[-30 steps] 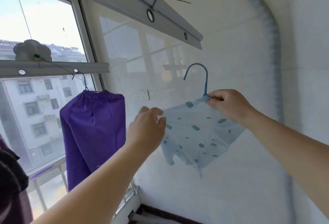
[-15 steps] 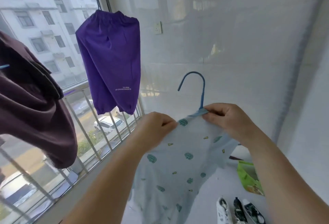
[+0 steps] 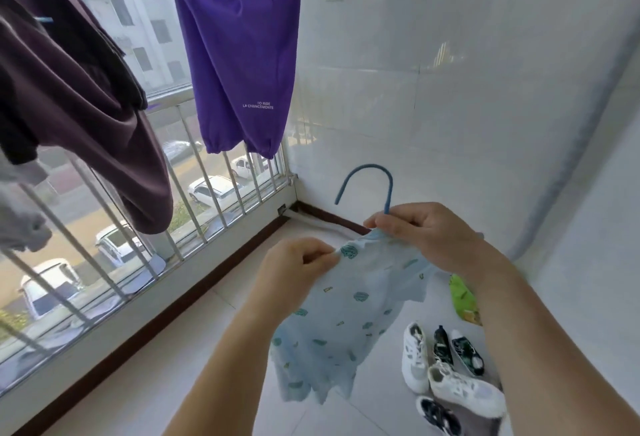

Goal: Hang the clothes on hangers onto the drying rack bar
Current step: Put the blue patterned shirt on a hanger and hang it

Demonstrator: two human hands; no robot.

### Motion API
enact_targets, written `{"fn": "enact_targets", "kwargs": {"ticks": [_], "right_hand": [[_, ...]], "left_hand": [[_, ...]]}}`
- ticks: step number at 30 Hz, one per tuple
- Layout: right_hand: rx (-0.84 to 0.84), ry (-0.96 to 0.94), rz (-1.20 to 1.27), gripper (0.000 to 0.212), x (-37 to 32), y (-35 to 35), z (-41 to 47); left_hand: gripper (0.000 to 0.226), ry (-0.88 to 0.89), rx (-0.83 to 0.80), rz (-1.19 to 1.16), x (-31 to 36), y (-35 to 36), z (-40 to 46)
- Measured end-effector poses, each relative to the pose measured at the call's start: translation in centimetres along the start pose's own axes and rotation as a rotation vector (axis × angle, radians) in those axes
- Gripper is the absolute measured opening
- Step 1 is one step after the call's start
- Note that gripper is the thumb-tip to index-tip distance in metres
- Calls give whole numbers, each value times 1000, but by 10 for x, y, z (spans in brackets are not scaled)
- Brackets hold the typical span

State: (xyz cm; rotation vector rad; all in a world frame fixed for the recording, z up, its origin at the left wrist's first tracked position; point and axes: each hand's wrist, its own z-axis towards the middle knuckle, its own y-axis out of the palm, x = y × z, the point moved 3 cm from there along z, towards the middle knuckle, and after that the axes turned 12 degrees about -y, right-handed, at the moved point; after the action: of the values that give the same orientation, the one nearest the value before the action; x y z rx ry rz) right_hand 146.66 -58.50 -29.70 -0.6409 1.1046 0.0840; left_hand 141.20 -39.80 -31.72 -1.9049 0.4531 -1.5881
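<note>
The step in hand looks like seating the pale blue printed shirt [image 3: 332, 318] squarely on its blue hanger [image 3: 377, 186] before it goes up. The drying rack bar is out of view above, so the lift has not yet begun. To do it well, I would pull the left shoulder fully over the hanger arm so the cloth lies even on both sides, keep the hook upright and clear of the fabric, then raise it to an open stretch of bar right of the purple trousers [image 3: 239, 54], which hang at far left-centre.

The shirt hangs in front of the person at centre, above the tiled floor [image 3: 207, 359], with shoes [image 3: 446, 366] lying near right.

The right hand [image 3: 429, 234] is curled closed around the hanger's neck and the shirt collar, the hook standing free above it. The left hand [image 3: 298, 269] is curled too, pinching the shirt's left shoulder.
</note>
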Motion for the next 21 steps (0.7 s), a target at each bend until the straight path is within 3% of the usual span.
{"fn": "enact_targets", "kwargs": {"ticks": [5, 9, 13, 18, 21], "right_hand": [[85, -135, -92, 19, -11, 8, -15], [80, -210, -47, 18, -18, 12, -27], [76, -221, -19, 17, -19, 13, -31], [92, -209, -27, 17, -19, 8, -38], [123, -202, -32, 18, -20, 1, -40]], "left_hand": [[40, -130, -207, -99, 5, 5, -14], [37, -114, -384, -367, 17, 13, -20], [42, -356, -683, -663, 13, 33, -28], [74, -345, -788, -386, -17, 41, -17], [77, -327, -725, -62, -31, 35, -15]]}}
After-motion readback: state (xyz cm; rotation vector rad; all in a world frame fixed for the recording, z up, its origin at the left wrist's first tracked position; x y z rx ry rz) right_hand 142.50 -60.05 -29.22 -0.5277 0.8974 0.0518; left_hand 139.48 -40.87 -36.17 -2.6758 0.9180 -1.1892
